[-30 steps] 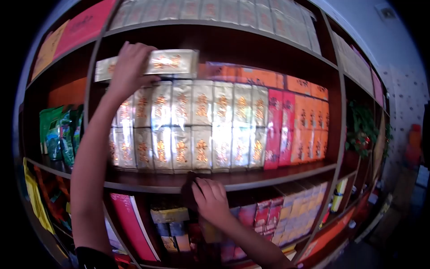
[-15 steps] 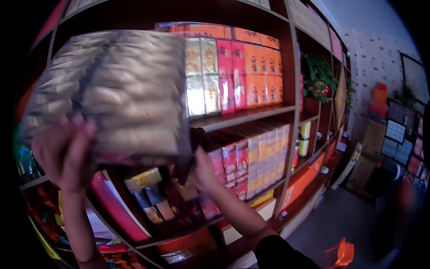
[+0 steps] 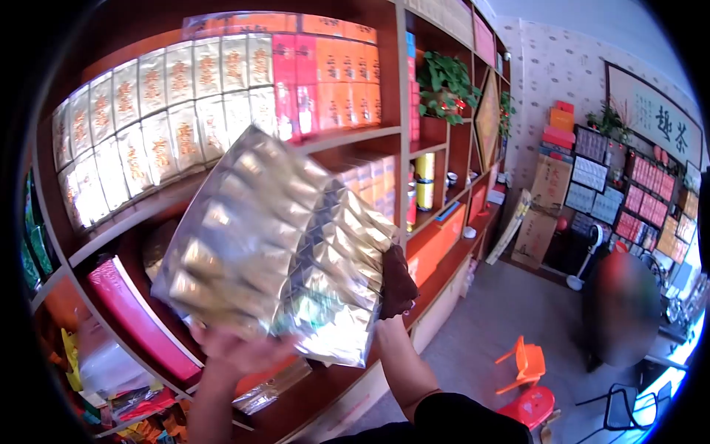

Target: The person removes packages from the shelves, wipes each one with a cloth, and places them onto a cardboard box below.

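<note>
A large clear-wrapped pack of gold foil packets [image 3: 277, 244] is tilted in front of the shelves, shiny and slightly blurred. My left hand [image 3: 240, 348] supports its lower left edge, with the fingers partly hidden and smeared. At its right edge, my right hand [image 3: 392, 322] is closed round a dark brown cloth [image 3: 399, 281] that presses against the pack. Behind the pack, on the upper shelf, stand two rows of gold foil packets [image 3: 177, 70] with orange lettering, beside pink and orange packets [image 3: 347, 70].
A dark red shelving unit [image 3: 403, 89] runs along the wall, with a green plant [image 3: 447, 81] in it. A pink box [image 3: 140, 318] leans in a lower compartment. On the floor are an orange chair [image 3: 529, 362] and a red stool [image 3: 529, 407]. A blurred person [image 3: 621, 311] is at right.
The pack has moved down and to the right and has turned, both hands going with it. The view has swung right, and the gold packets on the upper shelf now show.
</note>
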{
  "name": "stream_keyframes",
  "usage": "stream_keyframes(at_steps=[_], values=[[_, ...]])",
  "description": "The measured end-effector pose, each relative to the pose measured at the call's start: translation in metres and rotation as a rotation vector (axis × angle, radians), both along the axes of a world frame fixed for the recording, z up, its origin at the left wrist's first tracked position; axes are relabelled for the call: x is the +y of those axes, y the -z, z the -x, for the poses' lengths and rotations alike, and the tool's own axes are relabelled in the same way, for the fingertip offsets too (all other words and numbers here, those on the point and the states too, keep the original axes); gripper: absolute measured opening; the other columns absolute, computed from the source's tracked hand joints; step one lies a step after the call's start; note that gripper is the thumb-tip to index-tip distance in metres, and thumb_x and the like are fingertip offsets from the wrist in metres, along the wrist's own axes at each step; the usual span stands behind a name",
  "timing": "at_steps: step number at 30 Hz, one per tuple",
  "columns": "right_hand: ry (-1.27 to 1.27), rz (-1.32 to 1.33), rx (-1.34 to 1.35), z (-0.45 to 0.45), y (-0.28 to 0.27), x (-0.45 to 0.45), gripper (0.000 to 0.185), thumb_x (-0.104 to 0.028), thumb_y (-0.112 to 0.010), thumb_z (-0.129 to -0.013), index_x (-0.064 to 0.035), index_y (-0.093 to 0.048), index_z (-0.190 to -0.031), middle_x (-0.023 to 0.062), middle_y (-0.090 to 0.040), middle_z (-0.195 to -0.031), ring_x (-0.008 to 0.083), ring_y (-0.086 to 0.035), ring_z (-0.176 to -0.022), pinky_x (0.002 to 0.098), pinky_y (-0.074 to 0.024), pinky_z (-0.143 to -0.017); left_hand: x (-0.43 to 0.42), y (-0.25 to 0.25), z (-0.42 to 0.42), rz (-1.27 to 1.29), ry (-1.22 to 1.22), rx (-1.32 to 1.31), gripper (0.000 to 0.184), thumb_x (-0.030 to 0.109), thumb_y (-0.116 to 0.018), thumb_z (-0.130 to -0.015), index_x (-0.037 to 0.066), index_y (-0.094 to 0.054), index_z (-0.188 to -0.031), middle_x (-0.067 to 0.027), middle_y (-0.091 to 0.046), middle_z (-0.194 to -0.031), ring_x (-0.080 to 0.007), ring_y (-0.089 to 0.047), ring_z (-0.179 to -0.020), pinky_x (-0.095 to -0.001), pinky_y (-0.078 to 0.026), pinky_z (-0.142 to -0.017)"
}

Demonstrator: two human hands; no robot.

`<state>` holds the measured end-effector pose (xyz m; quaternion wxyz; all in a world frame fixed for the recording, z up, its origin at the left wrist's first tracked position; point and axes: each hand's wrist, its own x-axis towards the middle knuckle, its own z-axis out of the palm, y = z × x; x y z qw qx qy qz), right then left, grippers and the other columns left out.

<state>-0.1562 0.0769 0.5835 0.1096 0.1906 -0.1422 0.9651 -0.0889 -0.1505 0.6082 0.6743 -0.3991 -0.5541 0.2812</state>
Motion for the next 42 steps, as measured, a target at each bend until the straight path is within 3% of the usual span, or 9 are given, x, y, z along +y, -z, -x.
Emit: stream_keyframes(at_steps=[3, 8, 10, 12, 14, 27, 34, 38, 42], values=[[0.068, -0.003, -0.044, -0.018, 0.022, 0.026, 0.036, -0.030, -0.049, -0.099, -0.0022, -0.052, -0.121, 0.0058, -0.061, -0.106, 0.0155, -0.059, -0.092, 0.0307, -0.0495, -0.081, 0.040, 0.045, 0.021, -0.921, 1.009, -0.907, 0.110, 0.032, -0.076, -0.071, 0.005, -0.005, -0.151, -0.0116, 0.001, -0.158, -0.0247, -0.010, -0.144, -0.0469, -0.012, -0.115], [0.435, -0.353, -0.405, -0.007, 0.089, 0.096, 0.046, -0.027, -0.058, -0.090, -0.0025, -0.045, -0.127, 0.0051, -0.056, -0.103, 0.0140, -0.056, -0.085, 0.0305, -0.0486, -0.075, 0.102, 0.155, 0.046, -1.064, 1.992, -1.846, 0.086, 0.051, -0.068, -0.078, 0.005, -0.034, -0.143, -0.0101, -0.047, -0.139, -0.0269, -0.047, -0.126, -0.0442, -0.036, -0.108], [0.516, -0.691, -0.145, -0.039, 0.101, 0.114, 0.065, -0.025, -0.063, -0.084, -0.0017, -0.034, -0.137, 0.0054, -0.052, -0.100, 0.0137, -0.053, -0.079, 0.0304, -0.0481, -0.071, 0.129, 0.141, 0.032, -1.173, 2.034, -1.859, 0.082, 0.038, -0.075, -0.075, 0.005, -0.038, -0.140, -0.0103, -0.054, -0.129, -0.0264, -0.053, -0.119, -0.0428, -0.040, -0.106], [1.348, -1.542, 0.040, -0.063, 0.062, 0.121, 0.099, -0.017, -0.072, -0.070, 0.0006, -0.013, -0.147, 0.0296, -0.032, -0.142, 0.0424, -0.034, -0.133, 0.0515, -0.0316, -0.104, 0.164, 0.135, 0.022, -1.250, 1.900, -1.767, 0.081, 0.031, -0.078, -0.070, 0.004, -0.039, -0.136, -0.0096, -0.054, -0.125, -0.0235, -0.054, -0.114, -0.0394, -0.042, -0.100], [0.901, -1.393, 0.308, -0.085, 0.065, 0.117, 0.094, -0.022, -0.068, -0.071, 0.0018, -0.018, -0.146, 0.0321, -0.008, -0.152, 0.0471, -0.005, -0.143, 0.0603, -0.0108, -0.110, 0.193, 0.131, 0.016, -1.336, 1.656, -1.656, 0.081, 0.018, -0.083, -0.062, 0.000, -0.042, -0.129, -0.0082, -0.055, -0.118, -0.0176, -0.057, -0.103, -0.0325, -0.047, -0.088], [1.031, -1.682, 0.539, -0.091, 0.083, 0.170, 0.084, -0.031, -0.066, -0.067, -0.0101, -0.038, -0.143, 0.0203, -0.027, -0.152, 0.0417, -0.019, -0.142, 0.0597, -0.0071, -0.112, 0.237, 0.179, -0.024, -1.527, 1.731, -1.946, 0.083, 0.026, -0.089, -0.059, 0.001, -0.046, -0.125, -0.0063, -0.060, -0.111, -0.0195, -0.060, -0.104, -0.0352, -0.049, -0.090], [1.017, -1.484, 0.322, -0.058, 0.040, 0.184, 0.075, -0.016, -0.061, -0.065, -0.0102, -0.044, -0.138, 0.0131, -0.040, -0.145, 0.0339, -0.032, -0.137, 0.0544, -0.0138, -0.113, 0.219, 0.210, -0.036, -1.177, 1.043, -2.182, 0.069, 0.027, -0.087, -0.058, -0.002, -0.056, -0.113, -0.0055, -0.063, -0.100, -0.0148, -0.058, -0.096, -0.0316, -0.046, -0.087], [0.994, -1.231, 0.157, -0.024, 0.076, 0.179, 0.078, -0.017, -0.058, -0.074, -0.0022, -0.029, -0.145, 0.0188, -0.033, -0.149, 0.0351, -0.027, -0.140, 0.0537, -0.0071, -0.115, 0.215, 0.196, -0.045, -1.435, 1.163, -1.911, 0.081, 0.027, -0.087, -0.058, -0.004, -0.047, -0.122, -0.0094, -0.060, -0.109, -0.0177, -0.058, -0.100, -0.0342, -0.044, -0.092], [0.917, -1.780, 0.541, -0.088, 0.117, 0.133, 0.087, -0.025, -0.069, -0.067, -0.0185, -0.034, -0.147, 0.0178, -0.023, -0.154, 0.0398, -0.017, -0.143, 0.0651, -0.0113, -0.109, 0.191, 0.185, -0.027, -1.686, 1.676, -1.842, 0.082, 0.030, -0.081, -0.066, 0.000, -0.040, -0.131, -0.0150, -0.057, -0.120, -0.0282, -0.059, -0.110, -0.0434, -0.051, -0.091]])
